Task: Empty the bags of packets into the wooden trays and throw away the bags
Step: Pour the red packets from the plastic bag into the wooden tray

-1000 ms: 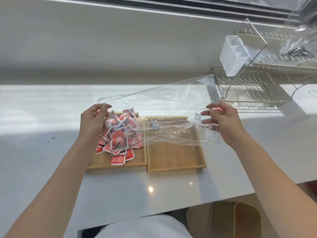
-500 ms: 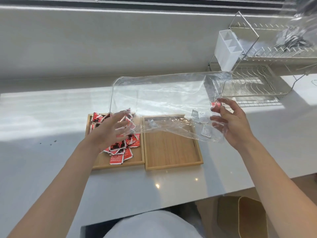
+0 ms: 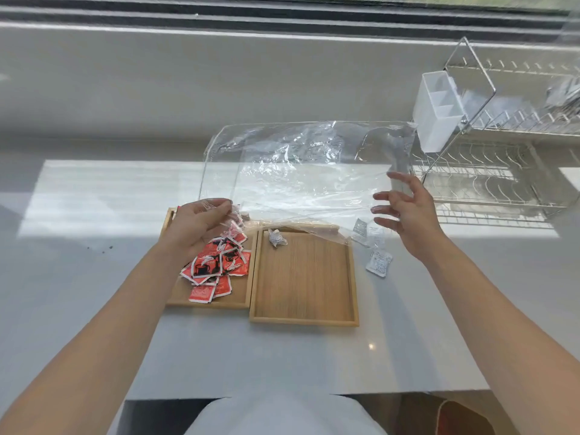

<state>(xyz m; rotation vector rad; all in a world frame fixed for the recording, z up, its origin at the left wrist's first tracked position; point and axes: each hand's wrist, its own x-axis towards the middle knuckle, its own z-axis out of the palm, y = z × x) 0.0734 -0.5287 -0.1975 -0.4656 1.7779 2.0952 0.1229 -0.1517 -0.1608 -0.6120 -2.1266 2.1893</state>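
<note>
A large clear plastic bag (image 3: 301,171) hangs spread out above the counter, behind two wooden trays. My left hand (image 3: 201,224) pinches the bag's lower left corner over the left tray (image 3: 179,296), which holds a pile of red packets (image 3: 219,268). My right hand (image 3: 408,211) is at the bag's right edge with fingers spread apart, holding nothing. The right tray (image 3: 304,277) holds one small white packet (image 3: 276,237) near its far left corner. Three white packets (image 3: 378,262) lie on the counter just right of that tray.
A wire dish rack (image 3: 489,171) with a white plastic cutlery holder (image 3: 437,111) stands at the back right. A grey wall and window sill run along the back. A brown bin (image 3: 464,419) shows below the counter edge at the lower right.
My right hand has let go of the bag and spread its fingers. The bag has lifted and flattened out. White packets now lie on the counter right of the right tray.
</note>
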